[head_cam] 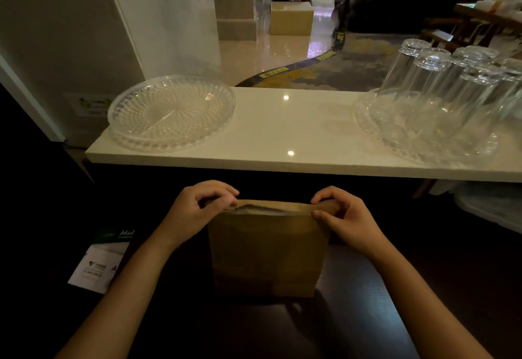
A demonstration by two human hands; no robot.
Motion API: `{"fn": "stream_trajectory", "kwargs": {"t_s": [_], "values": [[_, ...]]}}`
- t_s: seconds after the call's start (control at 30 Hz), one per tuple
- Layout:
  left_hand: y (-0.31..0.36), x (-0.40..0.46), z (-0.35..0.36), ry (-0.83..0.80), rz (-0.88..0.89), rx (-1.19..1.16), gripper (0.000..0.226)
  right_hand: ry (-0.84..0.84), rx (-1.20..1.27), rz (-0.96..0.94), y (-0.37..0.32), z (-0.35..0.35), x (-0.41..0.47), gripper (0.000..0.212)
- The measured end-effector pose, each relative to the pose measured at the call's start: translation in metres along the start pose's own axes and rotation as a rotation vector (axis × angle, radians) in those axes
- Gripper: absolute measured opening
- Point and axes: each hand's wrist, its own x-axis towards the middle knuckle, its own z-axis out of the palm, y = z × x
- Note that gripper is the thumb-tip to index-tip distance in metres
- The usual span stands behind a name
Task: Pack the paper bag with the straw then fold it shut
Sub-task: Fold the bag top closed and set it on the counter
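The paper bag (268,248) is standing upright on the dark table (353,316) right in front of me, its mouth nearly closed, with only a thin pale gap showing along the top edge. I am seeing no straw anywhere, so I am judging that it is inside, though I cannot tell for sure. My left hand (197,211) is pinching the bag's top left corner, fingers (223,190) curled over the rim against the thumb. My right hand (343,217) is doing the same at the top right corner. I am reading this as the folding step, just at its start: no crease is showing yet. The next move is calling for both corners to tip over together, level, so the fold is running straight. Beyond, on the white counter (296,132), an empty clear plate (172,112) is sitting at the left and upturned glasses (440,87) at the right; a printed packet (99,265) is lying near my left forearm.
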Motion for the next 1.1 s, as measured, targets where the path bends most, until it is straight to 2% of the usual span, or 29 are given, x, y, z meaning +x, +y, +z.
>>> {"fn": "stream_trajectory", "kwargs": {"t_s": [0.1, 0.13, 0.2, 0.3, 0.37, 0.5, 0.6, 0.7, 0.83, 1.0, 1.1], "values": [[0.025, 0.018, 0.014, 0.004, 0.194, 0.461, 0.031, -0.011, -0.024, 0.02, -0.003, -0.001, 0.0, 0.022], [0.035, 0.024, 0.023, -0.054, 0.229, 0.591, 0.033, -0.028, -0.051, 0.016, -0.004, -0.001, 0.0, 0.021], [0.047, 0.037, 0.048, -0.206, 0.266, 0.71, 0.029, -0.049, -0.096, 0.011, -0.007, 0.0, 0.003, 0.017], [0.052, 0.048, 0.077, -0.312, 0.282, 0.704, 0.022, -0.051, -0.185, -0.013, -0.014, 0.002, 0.006, 0.015], [0.051, 0.051, 0.084, -0.318, 0.283, 0.665, 0.021, -0.037, -0.304, -0.049, -0.016, 0.001, 0.006, 0.024], [0.048, 0.049, 0.082, -0.317, 0.352, 0.644, 0.022, -0.038, -0.41, -0.077, -0.014, -0.002, 0.002, 0.014], [0.033, 0.041, 0.063, -0.3, 0.369, 0.693, 0.022, -0.033, -0.459, -0.1, -0.014, -0.003, 0.0, 0.026], [0.016, 0.029, 0.033, -0.278, 0.35, 0.698, 0.021, -0.018, -0.475, -0.13, -0.014, -0.002, -0.001, 0.032], [0.002, 0.015, -0.002, -0.246, 0.259, 0.686, 0.037, -0.028, -0.476, -0.161, -0.014, -0.004, 0.0, 0.033], [-0.006, -0.001, -0.024, -0.187, 0.233, 0.64, 0.052, -0.042, -0.428, -0.135, -0.012, -0.003, 0.001, 0.03], [-0.009, -0.007, -0.024, -0.092, 0.242, 0.669, 0.034, -0.037, -0.353, -0.128, -0.01, -0.002, 0.002, 0.028]]}}
